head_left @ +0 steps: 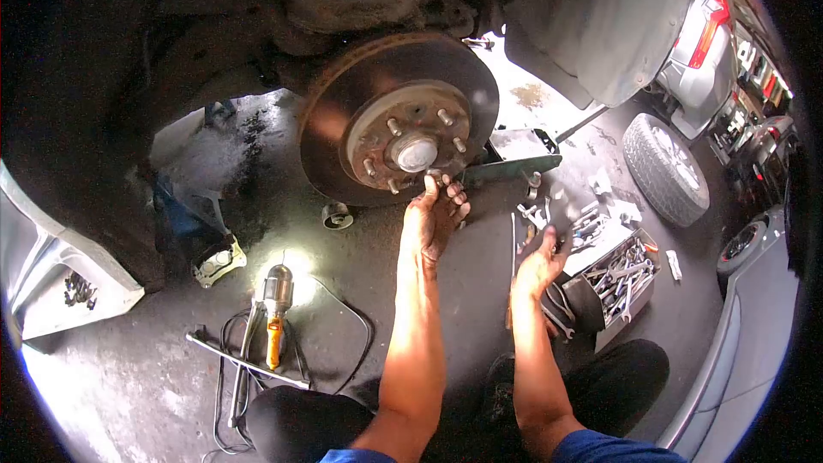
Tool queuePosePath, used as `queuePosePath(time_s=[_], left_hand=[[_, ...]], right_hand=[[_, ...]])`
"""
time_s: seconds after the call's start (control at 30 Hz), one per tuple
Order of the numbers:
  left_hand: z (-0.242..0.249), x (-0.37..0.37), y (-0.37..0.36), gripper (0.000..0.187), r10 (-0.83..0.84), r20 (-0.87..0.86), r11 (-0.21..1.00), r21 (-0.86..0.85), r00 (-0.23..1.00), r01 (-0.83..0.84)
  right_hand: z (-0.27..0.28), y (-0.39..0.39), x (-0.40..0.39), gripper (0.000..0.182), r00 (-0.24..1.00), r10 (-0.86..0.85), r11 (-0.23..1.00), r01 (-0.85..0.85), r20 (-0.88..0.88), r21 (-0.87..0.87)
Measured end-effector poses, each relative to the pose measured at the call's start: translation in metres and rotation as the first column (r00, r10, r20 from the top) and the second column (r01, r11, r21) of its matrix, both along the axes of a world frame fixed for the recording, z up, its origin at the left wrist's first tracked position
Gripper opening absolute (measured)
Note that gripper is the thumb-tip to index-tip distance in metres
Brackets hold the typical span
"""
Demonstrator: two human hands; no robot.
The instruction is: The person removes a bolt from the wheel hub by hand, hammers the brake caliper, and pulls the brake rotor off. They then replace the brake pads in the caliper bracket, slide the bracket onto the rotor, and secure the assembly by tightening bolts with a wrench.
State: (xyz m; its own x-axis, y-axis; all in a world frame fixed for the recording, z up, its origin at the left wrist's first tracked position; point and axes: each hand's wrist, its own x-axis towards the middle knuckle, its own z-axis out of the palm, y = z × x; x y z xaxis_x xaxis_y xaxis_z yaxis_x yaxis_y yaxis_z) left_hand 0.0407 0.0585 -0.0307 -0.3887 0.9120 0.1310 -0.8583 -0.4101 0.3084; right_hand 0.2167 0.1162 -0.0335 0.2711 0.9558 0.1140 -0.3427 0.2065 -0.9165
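A brake rotor [330,111] with a rusty hub face and several wheel studs [446,117] is in front of me, a silvery center cap [415,154] in its middle. My left hand [439,214] reaches to the hub's lower edge beside the cap. Its thumb and fingers are closed together at the studs there; what they pinch is hidden. My right hand [542,266] is lower and to the right, apart from the rotor, over loose tools near a metal toolbox [600,291] full of wrenches [630,279]. Its fingers are smeared by motion.
A work lamp [275,317] shines on the floor at left, its cable looped around a lug wrench [244,364]. A green floor jack [514,170] stands behind the rotor. A removed wheel [664,170] and parked cars are at right. A metal ring [337,217] lies below the rotor.
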Motion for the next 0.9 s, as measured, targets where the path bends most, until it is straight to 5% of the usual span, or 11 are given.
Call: queuePosePath(time_s=[0.13, 0.2, 0.3, 0.37, 0.4, 0.53, 0.73, 0.8, 0.9], left_hand=[[-0.002, 0.000, 0.002, 0.033, -0.016, 0.032, 0.999, 0.029, 0.999, 0.015], [0.003, 0.003, 0.000, 0.034, -0.004, 0.051, 0.999, 0.033, 0.999, 0.002], [0.006, 0.010, -0.004, 0.034, 0.014, 0.076, 1.000, 0.015, 0.997, -0.015], [0.010, 0.012, -0.004, 0.034, 0.023, 0.089, 1.000, 0.003, 0.996, -0.023], [0.008, 0.012, -0.004, 0.035, 0.025, 0.096, 1.000, -0.005, 0.995, -0.025], [0.003, 0.005, 0.000, 0.034, 0.013, 0.041, 1.000, 0.013, 0.999, -0.013], [0.008, 0.007, -0.001, 0.027, 0.065, 0.028, 0.995, -0.072, 0.998, -0.062], [0.010, 0.006, -0.001, 0.028, 0.066, 0.043, 0.995, -0.072, 0.997, -0.063], [0.012, 0.005, 0.003, 0.031, 0.141, -0.022, 0.978, -0.150, 0.990, -0.143]], right_hand=[[0.097, -0.021, -0.021, 0.041, 0.949, 0.310, 0.878, -0.311, 0.061, 0.365], [0.135, -0.019, -0.028, 0.033, 0.807, 0.526, 0.751, -0.589, 0.269, 0.298], [0.160, -0.010, -0.043, 0.032, 0.641, 0.272, 0.695, -0.647, 0.718, 0.314], [0.169, -0.010, -0.046, 0.040, 0.538, 0.019, 0.569, -0.699, 0.843, 0.434], [0.178, -0.014, -0.043, 0.039, 0.382, -0.017, 0.595, -0.739, 0.924, 0.317], [0.153, 0.007, -0.059, 0.047, 0.438, -0.371, 0.291, -0.782, 0.819, 0.550], [0.132, 0.010, -0.078, 0.048, 0.448, -0.386, 0.335, -0.747, 0.807, 0.574], [0.139, 0.008, -0.087, 0.048, 0.339, -0.416, 0.441, -0.737, 0.844, 0.513], [0.147, 0.006, -0.084, 0.045, 0.320, -0.412, 0.418, -0.766, 0.853, 0.489]])
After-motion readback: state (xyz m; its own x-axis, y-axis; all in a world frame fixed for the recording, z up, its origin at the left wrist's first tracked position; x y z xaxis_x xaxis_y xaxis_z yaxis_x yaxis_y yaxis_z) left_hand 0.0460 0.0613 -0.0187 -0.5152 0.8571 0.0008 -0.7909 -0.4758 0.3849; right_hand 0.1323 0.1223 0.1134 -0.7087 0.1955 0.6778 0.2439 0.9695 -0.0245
